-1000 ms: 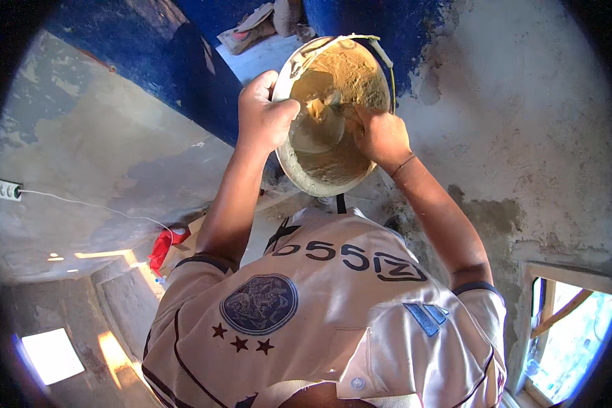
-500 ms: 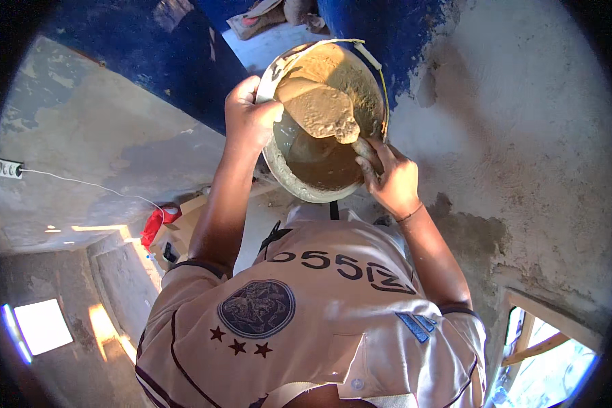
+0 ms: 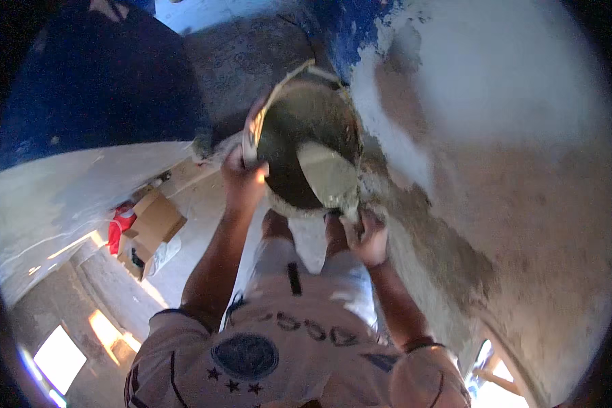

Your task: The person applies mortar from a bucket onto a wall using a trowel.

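My left hand (image 3: pixel 243 180) is closed on the left rim of a round bucket (image 3: pixel 253 132), its thumb over the edge. The bucket tilts so that its open mouth faces me, and its dark inside is smeared with brownish mortar. In my right hand (image 3: pixel 370 239), at the bucket's lower right edge, is the handle of a trowel (image 3: pixel 326 168). The trowel's broad, pale blade, coated with mortar, lies across the bucket's mouth. Motion blur hides the finer detail of the right-hand fingers.
To the right rises a patchy plastered wall (image 3: pixel 496 183); a blue-painted wall surface (image 3: pixel 115 88) is at the far left. An open cardboard box (image 3: pixel 158 219) stands on the floor at the left, beside a red item (image 3: pixel 120 221). My legs show below the bucket.
The view has shifted, and the bucket and both hands appear lower and further left. The trowel blade has moved from the bucket's upper left to its lower right. My legs now show.
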The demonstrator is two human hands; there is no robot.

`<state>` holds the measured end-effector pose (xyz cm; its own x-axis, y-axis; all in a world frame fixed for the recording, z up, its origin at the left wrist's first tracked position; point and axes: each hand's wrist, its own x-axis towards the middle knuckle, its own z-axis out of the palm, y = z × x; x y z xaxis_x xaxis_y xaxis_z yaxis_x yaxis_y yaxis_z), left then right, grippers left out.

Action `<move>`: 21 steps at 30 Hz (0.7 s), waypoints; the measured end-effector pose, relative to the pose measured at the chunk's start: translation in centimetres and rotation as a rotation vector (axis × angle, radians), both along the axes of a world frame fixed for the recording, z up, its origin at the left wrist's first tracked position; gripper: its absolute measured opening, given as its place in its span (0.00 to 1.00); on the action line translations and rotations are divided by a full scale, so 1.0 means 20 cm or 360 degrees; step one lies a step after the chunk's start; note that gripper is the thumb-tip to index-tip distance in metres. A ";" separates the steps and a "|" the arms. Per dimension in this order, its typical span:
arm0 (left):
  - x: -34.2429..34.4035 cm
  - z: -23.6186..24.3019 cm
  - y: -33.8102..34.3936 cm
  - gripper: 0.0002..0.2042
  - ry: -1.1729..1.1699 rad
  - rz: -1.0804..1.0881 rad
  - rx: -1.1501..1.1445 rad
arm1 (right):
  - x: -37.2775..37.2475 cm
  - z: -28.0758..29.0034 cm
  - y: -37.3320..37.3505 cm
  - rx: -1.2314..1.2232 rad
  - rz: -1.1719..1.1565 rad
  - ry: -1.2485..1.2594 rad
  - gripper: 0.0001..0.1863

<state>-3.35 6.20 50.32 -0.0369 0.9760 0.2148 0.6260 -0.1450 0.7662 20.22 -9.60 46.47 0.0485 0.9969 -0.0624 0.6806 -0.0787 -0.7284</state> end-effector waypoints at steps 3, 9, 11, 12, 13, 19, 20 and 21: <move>0.12 -0.33 -0.04 0.05 -0.0640 0.0285 -0.0816 | 0.03 -0.32 -0.08 -0.0052 -0.0160 -0.0011 0.23; 0.07 -1.09 -0.18 0.06 0.0057 0.0431 -0.0916 | 0.00 -1.05 -0.14 -0.0217 -0.0357 -0.0016 0.15; 0.11 -1.30 -0.21 0.06 -0.0047 0.0472 -0.0983 | 0.06 -1.31 -0.17 -0.0282 -0.0358 -0.0049 0.13; 0.11 -1.39 -0.23 0.07 -0.0128 0.0528 -0.1003 | 0.07 -1.43 -0.16 -0.0193 -0.0399 -0.0069 0.12; 0.09 -1.45 -0.26 0.08 -0.0194 0.0589 -0.1038 | 0.07 -1.51 -0.17 -0.0123 -0.0439 -0.0082 0.12; 0.06 -1.89 -0.40 0.11 -0.0657 0.0775 -0.1101 | 0.23 -1.92 -0.07 -0.0233 -0.0577 -0.0051 0.10; 0.05 -1.95 -0.43 0.12 -0.0694 0.0816 -0.1116 | 0.26 -1.98 -0.06 -0.0223 -0.0572 -0.0144 0.10; 0.04 -2.01 -0.46 0.12 -0.0733 0.0856 -0.1127 | 0.30 -2.04 -0.05 -0.0247 -0.0570 -0.0151 0.10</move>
<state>-2.53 -2.97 10.12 -0.4442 0.7026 -0.5559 0.0948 0.6539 0.7507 26.22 -10.51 5.68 0.4040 0.8950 -0.1892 0.6538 -0.4272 -0.6245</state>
